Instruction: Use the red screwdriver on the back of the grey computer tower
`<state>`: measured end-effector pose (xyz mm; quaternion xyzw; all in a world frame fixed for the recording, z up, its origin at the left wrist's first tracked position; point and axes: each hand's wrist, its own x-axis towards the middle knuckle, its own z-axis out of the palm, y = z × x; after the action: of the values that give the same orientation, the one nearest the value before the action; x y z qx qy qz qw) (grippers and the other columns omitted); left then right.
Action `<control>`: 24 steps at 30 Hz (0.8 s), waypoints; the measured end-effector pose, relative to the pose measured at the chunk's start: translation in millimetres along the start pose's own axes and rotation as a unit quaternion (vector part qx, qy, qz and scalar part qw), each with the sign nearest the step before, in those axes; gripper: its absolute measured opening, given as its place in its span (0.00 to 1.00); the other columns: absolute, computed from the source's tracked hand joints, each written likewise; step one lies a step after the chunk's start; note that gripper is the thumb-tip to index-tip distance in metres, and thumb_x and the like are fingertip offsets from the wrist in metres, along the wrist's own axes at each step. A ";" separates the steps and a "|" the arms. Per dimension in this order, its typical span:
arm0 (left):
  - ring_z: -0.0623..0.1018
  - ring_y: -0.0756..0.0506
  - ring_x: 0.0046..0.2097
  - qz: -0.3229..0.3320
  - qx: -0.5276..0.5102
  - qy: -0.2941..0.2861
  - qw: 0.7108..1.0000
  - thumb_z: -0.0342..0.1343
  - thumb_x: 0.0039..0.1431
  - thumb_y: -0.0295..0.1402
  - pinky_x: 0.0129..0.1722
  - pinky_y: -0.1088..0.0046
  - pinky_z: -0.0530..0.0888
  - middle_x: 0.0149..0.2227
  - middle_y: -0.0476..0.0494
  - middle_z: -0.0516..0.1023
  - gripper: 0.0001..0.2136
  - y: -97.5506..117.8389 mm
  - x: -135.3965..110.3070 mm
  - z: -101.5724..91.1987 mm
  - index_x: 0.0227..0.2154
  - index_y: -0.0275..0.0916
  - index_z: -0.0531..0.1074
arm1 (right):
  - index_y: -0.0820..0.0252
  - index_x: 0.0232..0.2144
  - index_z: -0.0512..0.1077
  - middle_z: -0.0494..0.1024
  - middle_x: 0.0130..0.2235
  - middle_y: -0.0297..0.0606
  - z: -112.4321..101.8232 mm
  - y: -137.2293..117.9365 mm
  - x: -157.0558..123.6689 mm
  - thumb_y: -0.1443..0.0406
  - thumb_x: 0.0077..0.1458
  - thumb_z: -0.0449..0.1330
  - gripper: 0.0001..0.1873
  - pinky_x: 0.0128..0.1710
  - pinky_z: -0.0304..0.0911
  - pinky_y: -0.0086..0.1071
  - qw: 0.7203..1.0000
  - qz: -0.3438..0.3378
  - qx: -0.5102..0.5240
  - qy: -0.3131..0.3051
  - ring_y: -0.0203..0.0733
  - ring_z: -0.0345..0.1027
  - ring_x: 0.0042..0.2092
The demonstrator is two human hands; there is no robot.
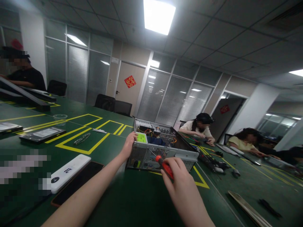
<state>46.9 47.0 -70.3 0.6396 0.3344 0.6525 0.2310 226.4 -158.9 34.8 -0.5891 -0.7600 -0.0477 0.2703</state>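
An open grey computer case [163,151] lies on the green table [132,195], its inside full of coloured cables. My left hand [129,143] grips the case's near left corner, next to a green label on the power supply. My right hand [181,178] is closed round the red handle of a screwdriver [164,165]. The screwdriver's thin shaft points at the perforated rear panel of the case.
A white box marked 21 [68,171] and a dark phone [78,181] lie at my left. Hard drives [41,134] and tools sit in yellow-taped squares beyond. Three other people sit at the table, one far left, two at the right. Loose parts [213,164] lie right of the case.
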 end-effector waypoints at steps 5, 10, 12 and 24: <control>0.66 0.41 0.59 0.005 -0.013 0.011 1.000 0.38 0.61 0.37 0.62 0.60 0.60 0.46 0.39 0.74 0.14 -2.3 0.7 1.2 0.28 0.41 0.66 | 0.57 0.41 0.65 0.70 0.41 0.41 2.8 -5.6 0.2 0.63 0.60 0.51 0.07 0.33 0.65 0.36 0.999 0.013 -0.034 0.023 0.45 0.71 0.37; 0.66 0.43 0.59 -0.003 -0.013 0.013 1.000 0.38 0.62 0.38 0.62 0.62 0.60 0.47 0.40 0.75 0.14 -2.7 1.1 1.8 0.28 0.41 0.66 | 0.59 0.38 0.68 0.73 0.37 0.43 2.1 -9.4 1.3 0.59 0.62 0.49 0.12 0.30 0.63 0.36 0.991 0.074 -0.109 -0.019 0.47 0.72 0.34; 0.66 0.43 0.59 -0.005 -0.013 0.009 1.000 0.38 0.62 0.38 0.62 0.63 0.60 0.47 0.40 0.75 0.14 -1.5 0.8 1.4 0.28 0.41 0.66 | 0.59 0.39 0.68 0.74 0.38 0.45 1.5 -9.6 0.8 0.58 0.61 0.50 0.12 0.32 0.64 0.38 0.988 0.085 -0.117 -0.050 0.49 0.72 0.36; 0.67 0.43 0.57 0.011 -0.013 0.005 1.000 0.37 0.62 0.37 0.62 0.61 0.60 0.46 0.39 0.74 0.14 1.6 0.4 0.4 0.28 0.40 0.66 | 0.59 0.42 0.63 0.76 0.36 0.42 -6.2 -3.6 -2.8 0.66 0.55 0.52 0.11 0.36 0.61 0.38 0.981 0.138 0.016 -0.136 0.47 0.71 0.36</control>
<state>47.4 46.3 -68.9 0.6370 0.3199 0.6622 0.2311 225.7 -164.9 39.6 -0.6852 -0.7015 0.0828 0.1777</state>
